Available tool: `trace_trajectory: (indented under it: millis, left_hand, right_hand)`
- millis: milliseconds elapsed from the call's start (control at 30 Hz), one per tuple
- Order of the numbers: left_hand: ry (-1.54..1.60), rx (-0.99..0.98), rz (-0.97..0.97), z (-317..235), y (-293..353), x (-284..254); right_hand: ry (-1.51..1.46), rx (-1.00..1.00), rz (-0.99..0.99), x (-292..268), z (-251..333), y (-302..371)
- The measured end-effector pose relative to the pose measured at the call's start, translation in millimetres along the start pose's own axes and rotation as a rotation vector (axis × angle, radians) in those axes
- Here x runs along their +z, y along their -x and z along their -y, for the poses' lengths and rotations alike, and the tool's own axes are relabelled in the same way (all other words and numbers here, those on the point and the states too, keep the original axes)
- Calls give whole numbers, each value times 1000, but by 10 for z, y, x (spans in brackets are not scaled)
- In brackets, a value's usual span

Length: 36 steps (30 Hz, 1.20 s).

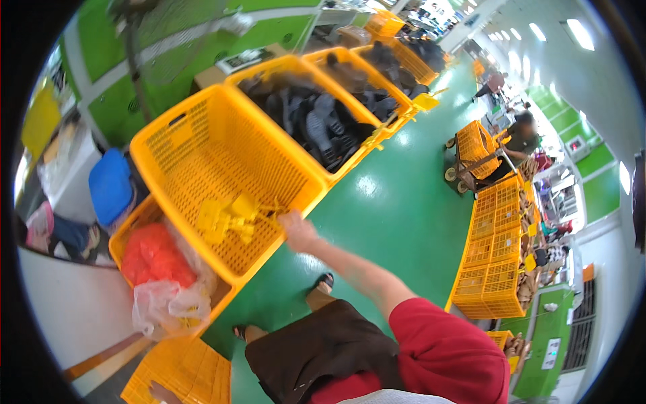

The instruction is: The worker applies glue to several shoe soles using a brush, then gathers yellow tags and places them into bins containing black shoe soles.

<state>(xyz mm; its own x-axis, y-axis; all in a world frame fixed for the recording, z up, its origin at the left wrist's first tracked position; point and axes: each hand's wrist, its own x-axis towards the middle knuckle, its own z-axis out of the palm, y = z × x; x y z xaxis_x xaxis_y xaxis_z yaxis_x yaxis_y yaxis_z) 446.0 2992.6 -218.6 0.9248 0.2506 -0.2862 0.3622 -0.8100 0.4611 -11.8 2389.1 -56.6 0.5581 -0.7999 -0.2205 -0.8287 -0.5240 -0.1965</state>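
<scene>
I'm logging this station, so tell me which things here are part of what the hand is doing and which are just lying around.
In hand:
right hand
yellow plastic pieces
empty yellow crate

Lying about:
crates of black parts
red bag
blue container
stacked yellow crates
green floor

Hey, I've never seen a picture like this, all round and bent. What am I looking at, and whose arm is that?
It comes from a fisheye camera worn on a person's head, looking down, so straight edges curve. The arm in the red sleeve is the wearer's own. That right hand reaches over the rim of a large, nearly empty yellow plastic mesh crate, by a cluster of small yellow plastic parts on its bottom; whether it grips them is unclear. The left hand is out of view. Neighbouring crates hold dark rubbery pieces, on a green floor.
</scene>
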Motion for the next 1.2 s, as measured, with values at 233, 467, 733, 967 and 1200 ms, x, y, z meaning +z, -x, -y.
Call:
trace_trajectory:
  millis: [233, 467, 733, 967, 1200]
  left_hand:
    - [68, 1, 724, -1708, 3092, 1237]
    - [-274, -73, 1563, -2821, 6520, 2626]
    - [-860, 494, 1782, -3994, 9483, 4619]
    - [-925, 1726, 1674, -5250, 12094, 6082]
    - [-968, 1946, 1868, -6080, 14620, 6978]
  right_hand:
    - [-624, -531, 140, -297, -1171, 1176]
    - [-842, 5, 222, -986, -3453, 2414]
    - [-1154, 22, 385, -1856, -5487, 2808]
    - [-1393, 414, 185, -2866, -7766, 2419]
    - [-1496, 612, -191, -3224, -9490, 2078]
